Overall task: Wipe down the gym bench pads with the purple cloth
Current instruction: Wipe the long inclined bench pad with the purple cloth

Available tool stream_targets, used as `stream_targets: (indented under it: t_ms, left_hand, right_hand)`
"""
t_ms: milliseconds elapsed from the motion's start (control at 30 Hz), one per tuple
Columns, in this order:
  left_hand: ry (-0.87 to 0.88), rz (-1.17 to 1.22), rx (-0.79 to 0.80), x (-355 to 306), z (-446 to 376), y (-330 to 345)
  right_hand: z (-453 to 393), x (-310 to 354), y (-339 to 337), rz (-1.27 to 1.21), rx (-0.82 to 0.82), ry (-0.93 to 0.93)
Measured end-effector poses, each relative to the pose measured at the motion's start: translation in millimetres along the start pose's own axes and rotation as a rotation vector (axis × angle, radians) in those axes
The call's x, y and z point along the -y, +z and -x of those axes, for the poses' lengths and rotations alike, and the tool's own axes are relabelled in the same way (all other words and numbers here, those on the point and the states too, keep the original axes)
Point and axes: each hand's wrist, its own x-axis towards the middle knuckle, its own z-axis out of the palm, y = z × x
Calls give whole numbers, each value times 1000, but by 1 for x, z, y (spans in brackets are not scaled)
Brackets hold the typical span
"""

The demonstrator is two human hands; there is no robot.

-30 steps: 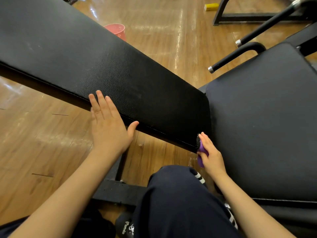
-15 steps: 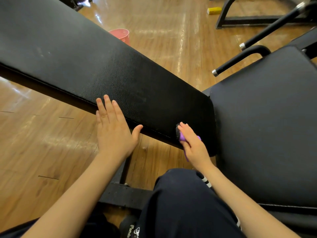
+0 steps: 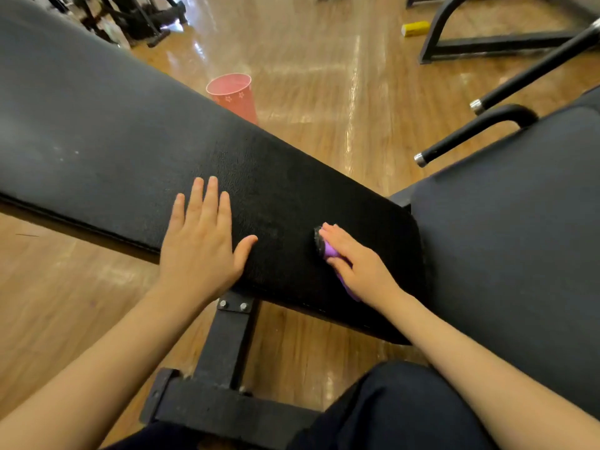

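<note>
Long pad [image 3: 136,151] enters from upper left and runs diagonally down to its rounded near end at centre-right; grain texture visible, a few pale specks toward the far left portion. Left hand [image 3: 203,241] lies flat on the pad's near edge, fingers straight and together, thumb spread, holding nothing; it reads as a brace. Below it, the frame [image 3: 227,345], with two bolts on its bracket, drops to a floor crossbar. Behind the pad a pink bin [image 3: 233,94] stands on the wood floor. Right hand [image 3: 357,267] sits near the pad's rounded end, fingers curled over the cloth [image 3: 331,251], pressing it onto the pad top; only a purple sliver and a darker fringe show past the fingertips and under the palm. Cloth is therefore on the pad, well right of the left hand, with bare pad between the two. Right of that, touching or just beside the long pad's end, is the seat pad [image 3: 506,254]; two handles [image 3: 467,138] stand behind it. Key relation: the pad's long axis runs up-left from the cloth, so most unwiped length probably lies that way, past the left hand. Judgement: a stroke along that axis would meet the left hand, which would need to lift or shift.
</note>
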Motion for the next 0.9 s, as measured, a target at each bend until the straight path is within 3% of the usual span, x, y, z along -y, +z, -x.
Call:
stream_targets:
  t_ms: [100,200,300,467,667,733,900]
  left_hand:
    - [57,-36,64,4,-9,1]
    - [86,-44,80,3,-8,1]
    - [78,-35,85,2,-8,1]
    - [78,-41,108,1,-7,-1]
    - [72,-32,113,2,-7,0]
    - [72,-31,113,2,-7,1]
    - [65,-25,106,2,-7,1]
  right_hand:
    - [4,-35,-2,61,5,-12]
    - [22,-73,-24,-42,-169,323]
    - [25,-86,-38,-33,-155,455]
    - [-31,-37,-35,-173,-257,396]
    - [-63,6,1,-37,-4,62]
    - [-56,-15,-8,-40,-17,105]
    - [-21,-86,-50,3,-107,418]
